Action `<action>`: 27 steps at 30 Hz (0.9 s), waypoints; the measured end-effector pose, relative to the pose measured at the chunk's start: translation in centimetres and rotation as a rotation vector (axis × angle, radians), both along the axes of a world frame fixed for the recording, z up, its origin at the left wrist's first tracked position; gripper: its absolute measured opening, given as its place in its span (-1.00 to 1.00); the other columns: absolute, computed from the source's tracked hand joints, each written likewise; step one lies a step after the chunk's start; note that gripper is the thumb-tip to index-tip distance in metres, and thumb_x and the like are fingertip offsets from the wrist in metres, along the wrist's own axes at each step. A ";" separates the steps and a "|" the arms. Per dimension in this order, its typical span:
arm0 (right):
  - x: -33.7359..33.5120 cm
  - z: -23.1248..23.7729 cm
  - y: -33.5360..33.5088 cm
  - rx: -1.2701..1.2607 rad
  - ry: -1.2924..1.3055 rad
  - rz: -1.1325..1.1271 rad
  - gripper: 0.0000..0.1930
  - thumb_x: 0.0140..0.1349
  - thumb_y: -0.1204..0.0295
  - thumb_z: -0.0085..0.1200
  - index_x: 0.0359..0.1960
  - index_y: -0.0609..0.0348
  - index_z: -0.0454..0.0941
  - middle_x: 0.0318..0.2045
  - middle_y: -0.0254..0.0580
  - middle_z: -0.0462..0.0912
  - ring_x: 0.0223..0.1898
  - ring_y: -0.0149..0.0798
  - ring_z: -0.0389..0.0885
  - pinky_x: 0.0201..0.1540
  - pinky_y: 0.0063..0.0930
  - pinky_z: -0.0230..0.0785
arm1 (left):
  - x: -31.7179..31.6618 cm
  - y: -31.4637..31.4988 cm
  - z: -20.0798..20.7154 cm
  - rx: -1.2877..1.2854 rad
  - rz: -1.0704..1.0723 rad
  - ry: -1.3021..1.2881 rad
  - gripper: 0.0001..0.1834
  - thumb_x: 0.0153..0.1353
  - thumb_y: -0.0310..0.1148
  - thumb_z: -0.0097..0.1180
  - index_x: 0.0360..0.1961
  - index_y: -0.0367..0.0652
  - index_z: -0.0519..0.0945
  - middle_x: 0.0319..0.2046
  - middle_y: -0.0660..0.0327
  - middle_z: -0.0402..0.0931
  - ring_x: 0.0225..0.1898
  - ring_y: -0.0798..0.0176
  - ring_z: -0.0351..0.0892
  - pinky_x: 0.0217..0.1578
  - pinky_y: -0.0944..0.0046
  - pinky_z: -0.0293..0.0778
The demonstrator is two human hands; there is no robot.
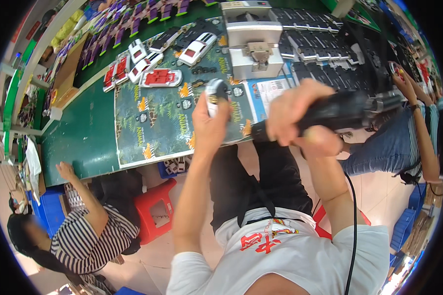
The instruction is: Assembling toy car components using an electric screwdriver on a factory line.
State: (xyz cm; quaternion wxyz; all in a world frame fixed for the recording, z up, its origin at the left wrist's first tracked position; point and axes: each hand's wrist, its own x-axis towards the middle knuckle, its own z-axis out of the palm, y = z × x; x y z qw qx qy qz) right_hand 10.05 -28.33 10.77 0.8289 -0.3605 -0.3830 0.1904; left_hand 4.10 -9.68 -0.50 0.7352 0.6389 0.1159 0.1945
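Observation:
My left hand is closed around a small white toy car with dark parts, held upright above the near edge of the patterned mat. My right hand, smeared by motion, grips a black electric screwdriver that lies roughly level across the view. Its narrow dark end points left, toward my lap, apart from the car. Farther back on the mat rest several white toy cars, some with red interiors. Small black wheels lie next to them.
A grey-white machine stands at the mat's back right, beside rows of black car undersides. Purple figures line the far left. One co-worker sits left near a red stool; another is at right. A black cable hangs down.

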 end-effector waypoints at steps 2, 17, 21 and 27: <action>1.2 -0.1 -1.3 0.121 -0.090 -0.001 -0.73 0.11 0.40 0.26 -0.27 0.27 0.44 -0.58 -0.15 0.54 -0.59 -0.30 0.53 -0.44 -0.41 0.47 | -0.2 2.4 2.0 1.021 0.052 -0.081 -0.06 -0.22 0.17 0.49 0.11 -0.24 0.50 -0.14 0.05 0.57 -0.06 0.00 0.58 -0.06 0.01 0.49; 5.5 -0.9 -7.7 0.077 -0.137 -0.145 -0.60 0.34 0.07 0.05 -0.15 0.20 0.37 -0.56 -0.30 0.42 -0.61 -0.39 0.40 -0.42 -0.41 0.34 | -7.5 13.3 3.6 1.561 0.332 -0.044 -0.54 0.06 -0.33 0.42 -0.03 -0.24 0.57 -0.10 0.05 0.59 -0.05 -0.04 0.55 -0.04 0.03 0.42; 5.1 -0.3 -7.7 0.064 -0.128 -0.204 -0.54 0.30 -0.02 0.13 -0.20 0.15 0.36 -0.60 -0.36 0.38 -0.66 -0.44 0.36 -0.48 -0.48 0.27 | -0.8 0.9 1.1 0.934 0.113 -0.206 -0.75 0.12 -0.47 0.33 -0.17 -0.27 0.61 -0.27 0.03 0.62 -0.36 0.03 0.63 -0.33 0.16 0.55; 4.4 0.5 -10.6 0.082 -0.149 -0.225 -0.53 0.26 0.00 0.18 -0.19 0.17 0.35 -0.58 -0.33 0.41 -0.64 -0.40 0.41 -0.49 -0.44 0.35 | 10.7 -12.3 2.1 0.988 0.058 0.145 -0.53 0.27 -0.09 0.17 -0.02 -0.30 0.56 -0.25 -0.09 0.66 -0.27 -0.14 0.69 -0.27 -0.08 0.57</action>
